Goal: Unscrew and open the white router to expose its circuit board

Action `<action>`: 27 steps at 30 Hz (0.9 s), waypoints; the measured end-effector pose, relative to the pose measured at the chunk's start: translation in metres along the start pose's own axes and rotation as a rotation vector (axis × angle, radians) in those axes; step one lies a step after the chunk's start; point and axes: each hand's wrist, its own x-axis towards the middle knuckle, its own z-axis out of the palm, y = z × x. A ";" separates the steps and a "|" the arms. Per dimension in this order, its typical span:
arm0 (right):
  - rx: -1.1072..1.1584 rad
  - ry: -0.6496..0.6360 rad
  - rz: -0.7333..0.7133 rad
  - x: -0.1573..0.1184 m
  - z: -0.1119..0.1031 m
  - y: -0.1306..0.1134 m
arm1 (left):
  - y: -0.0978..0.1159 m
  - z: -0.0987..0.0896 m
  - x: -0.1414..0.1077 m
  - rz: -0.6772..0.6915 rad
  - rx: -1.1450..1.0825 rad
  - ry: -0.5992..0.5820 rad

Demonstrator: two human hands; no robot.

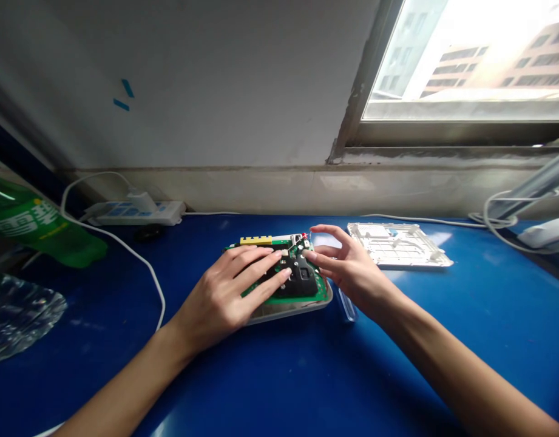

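An opened electronic device with a green circuit board (301, 297) and a black plastic cover part (304, 278) lies in a pale casing (283, 315) on the blue table. Across its left half rests my left hand (233, 285), fingers spread flat, with fingertips on the black part and partly hiding the board. My right hand (347, 261) curves around the board's upper right corner, its thumb and index finger apart, close to a small red component (304, 235). I see nothing held between its fingers. A yellow part (256, 241) lines the board's far edge.
A white plastic housing panel (400, 246) lies to the right. Just under my right hand is a clear blue-tinted plastic piece (347, 306). On the left are a green bottle (42, 224), a clear bottle (22, 315), a power strip (138, 212) and a white cable (142, 261).
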 end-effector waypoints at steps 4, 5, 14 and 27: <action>0.027 0.020 -0.048 -0.003 -0.001 0.002 | 0.000 -0.002 -0.003 -0.364 -0.088 -0.030; 0.027 0.037 -0.061 -0.003 -0.001 0.002 | 0.001 -0.003 -0.003 -0.458 -0.131 -0.013; 0.069 0.096 -0.108 -0.003 -0.003 0.009 | 0.009 0.013 0.000 -1.145 -0.761 0.327; 0.029 0.106 -0.064 -0.010 -0.007 0.006 | -0.010 0.038 0.011 -1.121 -0.873 0.381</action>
